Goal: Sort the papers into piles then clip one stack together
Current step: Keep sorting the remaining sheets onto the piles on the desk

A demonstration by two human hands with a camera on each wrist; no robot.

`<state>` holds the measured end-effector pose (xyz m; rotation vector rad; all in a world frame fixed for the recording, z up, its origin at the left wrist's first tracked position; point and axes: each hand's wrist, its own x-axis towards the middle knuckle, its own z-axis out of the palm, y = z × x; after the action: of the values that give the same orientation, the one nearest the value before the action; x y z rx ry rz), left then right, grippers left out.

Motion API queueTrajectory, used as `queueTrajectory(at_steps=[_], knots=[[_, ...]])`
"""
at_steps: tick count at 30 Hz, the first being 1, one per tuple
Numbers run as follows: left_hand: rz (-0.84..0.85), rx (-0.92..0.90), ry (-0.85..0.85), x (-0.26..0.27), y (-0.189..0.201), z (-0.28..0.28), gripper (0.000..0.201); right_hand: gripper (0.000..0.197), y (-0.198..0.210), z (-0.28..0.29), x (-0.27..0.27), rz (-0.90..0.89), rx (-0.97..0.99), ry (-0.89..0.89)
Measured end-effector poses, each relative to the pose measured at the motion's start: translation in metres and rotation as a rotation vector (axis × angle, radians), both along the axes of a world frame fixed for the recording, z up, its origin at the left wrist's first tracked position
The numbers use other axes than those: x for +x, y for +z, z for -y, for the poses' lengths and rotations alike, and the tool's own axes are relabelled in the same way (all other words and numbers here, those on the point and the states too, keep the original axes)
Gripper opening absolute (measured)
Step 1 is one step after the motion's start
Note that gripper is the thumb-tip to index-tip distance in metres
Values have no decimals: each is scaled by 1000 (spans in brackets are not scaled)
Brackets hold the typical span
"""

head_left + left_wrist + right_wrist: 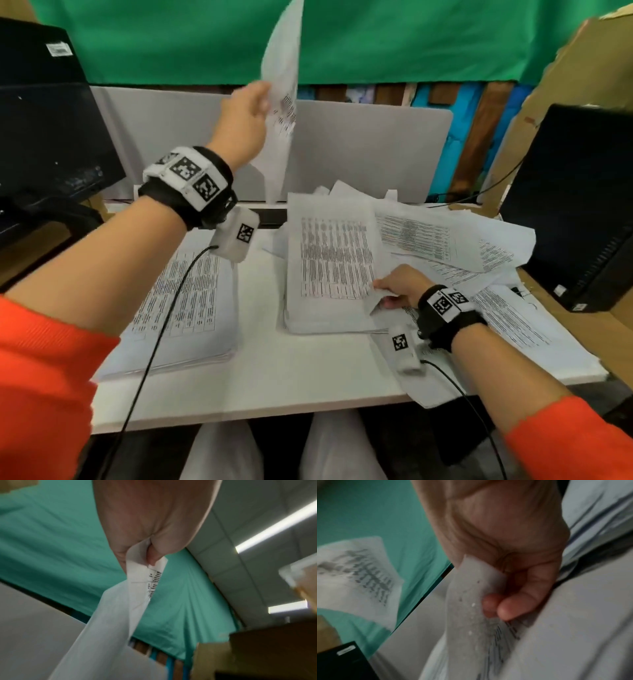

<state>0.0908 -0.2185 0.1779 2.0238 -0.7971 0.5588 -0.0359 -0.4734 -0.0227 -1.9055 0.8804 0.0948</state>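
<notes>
desk (274, 387): white, carrying three groups of printed paper. a squared pile on the left (185, 308), a squared pile in the middle (329, 267), and a loose, unsorted heap on the right (455, 246) with sheets overlapping at angles. no clip is visible in any view.

left hand (245, 116): raised well above the desk, clear of all piles. the thumb and fingers (154, 553) are closed tight on the edge of a single sheet (282, 68), which stands nearly upright and bows along its length. the wrist view shows the sheet creased at the pinch, hanging away from the hand.

right hand (400, 287): low, at the near right corner of the middle pile. the fingers (513, 605) are curled with a lifted corner (373, 299) of the top page between them and the thumb; the rest of that page lies flat on the pile.

handling, as a judgement: each sheet is light, limp and easily creased or torn. it is best held by an edge or corner with a gentle pinch. the pages look smooth and may slide on one another, so a pile could skew if nudged. a whole stack would be heavier and should be squared before clipping.
</notes>
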Motion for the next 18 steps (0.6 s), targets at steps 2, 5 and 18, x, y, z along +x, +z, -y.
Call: queueTrajectory(at_steps=[2, 5, 18], knots=[[-63, -164, -168, -9, 11, 7, 36, 19, -2, 1, -2, -47, 15, -7], [-224, -387, -447, -28, 15, 10, 30, 22, -3, 7, -3, -80, -39, 13], [-1058, -207, -26, -38, -185, 32, 30, 21, -9, 20, -10, -120, -169, 243]])
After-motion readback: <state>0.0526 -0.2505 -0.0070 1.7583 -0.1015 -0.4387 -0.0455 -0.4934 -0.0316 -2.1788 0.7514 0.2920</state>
